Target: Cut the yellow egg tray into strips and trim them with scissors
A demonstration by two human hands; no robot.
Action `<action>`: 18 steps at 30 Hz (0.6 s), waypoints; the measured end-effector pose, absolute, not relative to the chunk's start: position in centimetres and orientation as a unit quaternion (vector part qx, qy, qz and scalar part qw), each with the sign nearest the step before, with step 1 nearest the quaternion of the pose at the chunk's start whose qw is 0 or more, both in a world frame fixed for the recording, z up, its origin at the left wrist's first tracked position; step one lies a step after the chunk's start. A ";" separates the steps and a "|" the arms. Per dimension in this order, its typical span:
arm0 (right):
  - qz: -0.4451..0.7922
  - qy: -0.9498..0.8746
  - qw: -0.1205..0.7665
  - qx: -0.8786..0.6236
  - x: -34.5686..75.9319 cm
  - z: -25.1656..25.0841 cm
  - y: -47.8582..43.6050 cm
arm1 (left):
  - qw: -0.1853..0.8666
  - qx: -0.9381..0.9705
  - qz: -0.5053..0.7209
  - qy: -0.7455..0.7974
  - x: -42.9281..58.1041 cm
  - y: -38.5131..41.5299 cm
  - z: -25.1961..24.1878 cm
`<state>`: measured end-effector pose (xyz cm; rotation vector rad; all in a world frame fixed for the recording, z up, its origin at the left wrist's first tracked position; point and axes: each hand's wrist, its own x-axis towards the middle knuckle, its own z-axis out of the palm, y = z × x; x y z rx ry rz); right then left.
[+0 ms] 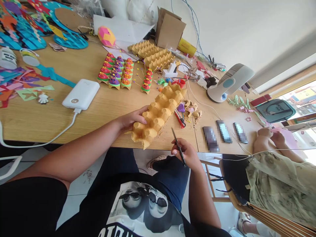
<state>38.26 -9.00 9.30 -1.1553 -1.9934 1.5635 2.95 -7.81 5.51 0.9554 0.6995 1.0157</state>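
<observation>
My left hand grips the left edge of a yellow-tan egg carton piece, its bumps facing up, held tilted over the table's front edge. My right hand is closed around a slim black tool with a thin pointed end; whether it is a craft knife I cannot tell. The tool's tip stands apart from the carton, to its lower right. A red utility knife lies on the table just right of the carton. Beside it are torn carton scraps and crumbs.
Painted egg carton strips stand behind my left hand, with uncut cartons farther back. A white power bank with its cable lies left. Rightward are a white fan, several phones and another person's hands.
</observation>
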 end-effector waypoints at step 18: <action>0.644 -0.480 0.428 -0.415 28.4 5.6 -9.4 | 0.717 0.414 0.465 0.312 3.7 -8.1 6.2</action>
